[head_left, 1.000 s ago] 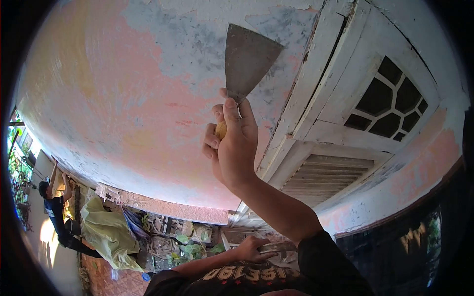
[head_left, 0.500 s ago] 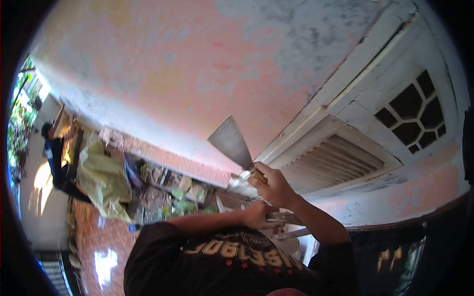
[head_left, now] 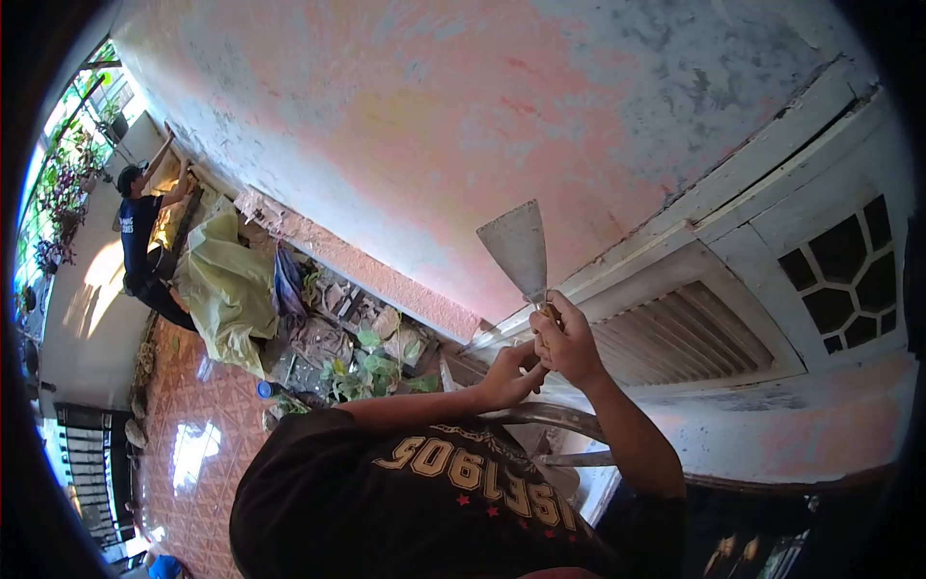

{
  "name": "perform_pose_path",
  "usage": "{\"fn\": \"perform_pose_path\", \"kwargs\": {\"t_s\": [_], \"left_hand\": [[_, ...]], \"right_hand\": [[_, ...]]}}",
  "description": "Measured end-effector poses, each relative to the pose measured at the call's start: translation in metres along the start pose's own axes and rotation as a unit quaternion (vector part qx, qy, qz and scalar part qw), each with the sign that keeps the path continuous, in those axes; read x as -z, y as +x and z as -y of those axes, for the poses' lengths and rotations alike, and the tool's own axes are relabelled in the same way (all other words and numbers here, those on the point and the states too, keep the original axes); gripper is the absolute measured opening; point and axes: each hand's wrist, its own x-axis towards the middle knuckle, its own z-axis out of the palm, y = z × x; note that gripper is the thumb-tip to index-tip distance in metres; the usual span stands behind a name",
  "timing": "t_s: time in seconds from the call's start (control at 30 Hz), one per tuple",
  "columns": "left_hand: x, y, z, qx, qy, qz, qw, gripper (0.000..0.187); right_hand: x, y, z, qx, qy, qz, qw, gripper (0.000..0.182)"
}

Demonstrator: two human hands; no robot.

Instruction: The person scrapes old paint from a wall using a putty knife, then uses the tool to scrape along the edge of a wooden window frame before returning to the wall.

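Note:
My right hand [head_left: 569, 345] is closed round the handle of a putty knife [head_left: 521, 253], its broad metal blade pointing up toward the wall. The blade appears in front of the patchy pink, white and grey wall [head_left: 415, 145]; contact cannot be told. My left hand [head_left: 505, 378] is at the base of my right fist, fingers curled and the two hands meeting. Whatever lies between its fingers is hidden. Just below my hands runs a worn wooden rail [head_left: 555, 415].
A whitish louvred panel [head_left: 685, 318] and frame stand right of my hands. A pink ledge [head_left: 357, 265] runs along the wall's foot, beside rubble and plants [head_left: 371, 372]. At left, another person [head_left: 145, 236] reaches to the wall near a yellowish sheet [head_left: 227, 289] above the tiled floor [head_left: 178, 415].
My left hand has risen from beside the wooden rail to meet my right hand. The putty knife appears farther right and more upright, and the whole view has shifted.

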Motion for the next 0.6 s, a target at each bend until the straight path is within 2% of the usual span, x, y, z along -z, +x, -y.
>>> {"fn": "perform_pose_path", "kwargs": {"t_s": [0.07,0.13,0.17,0.27,0.3,0.37,0.4,0.43,0.47,0.53,0.6], "left_hand": [[-0.007,0.004,0.003,0.027,-0.031,0.019,0.999,0.038],[-0.019,0.003,0.005,-0.001,0.077,0.159,0.984,0.047],[-0.019,0.002,0.008,0.003,0.073,0.15,0.986,0.047],[-0.013,0.007,0.008,0.053,0.068,0.24,0.967,0.048],[-0.011,0.005,0.011,0.02,0.067,0.19,0.979,0.042],[0.002,0.007,0.016,0.177,0.05,0.094,0.978,0.037],[0.001,0.005,-0.006,0.086,0.046,-0.08,0.992,0.033],[0.006,0.015,0.017,-0.016,0.089,-0.216,0.972,0.029],[0.015,0.017,0.016,-0.064,0.122,-0.286,0.948,0.036],[0.035,0.025,0.004,-0.178,0.185,-0.351,0.901,0.064],[0.053,0.033,-0.018,-0.329,0.368,-0.371,0.787,0.075]], "right_hand": [[0.0,0.0,0.002,-0.026,0.032,-0.031,0.999,0.015],[0.0,0.001,-0.002,-0.03,0.03,-0.022,0.999,0.01],[-0.002,-0.001,0.0,-0.043,0.021,-0.025,0.999,0.008],[0.001,-0.004,-0.004,-0.044,-0.008,-0.018,0.999,0.008],[-0.001,-0.004,-0.002,-0.037,0.0,-0.017,0.999,0.008],[-0.004,-0.009,-0.001,-0.035,0.009,-0.013,0.999,0.009],[-0.005,-0.009,0.0,-0.015,0.031,-0.008,0.999,0.009],[-0.006,-0.009,0.002,0.006,0.053,-0.003,0.999,0.009],[-0.006,-0.01,0.003,0.006,0.051,0.0,0.999,0.009],[-0.007,-0.012,0.004,0.033,0.036,-0.012,0.999,0.008],[-0.006,-0.013,0.004,0.025,0.055,-0.006,0.998,0.013]]}}
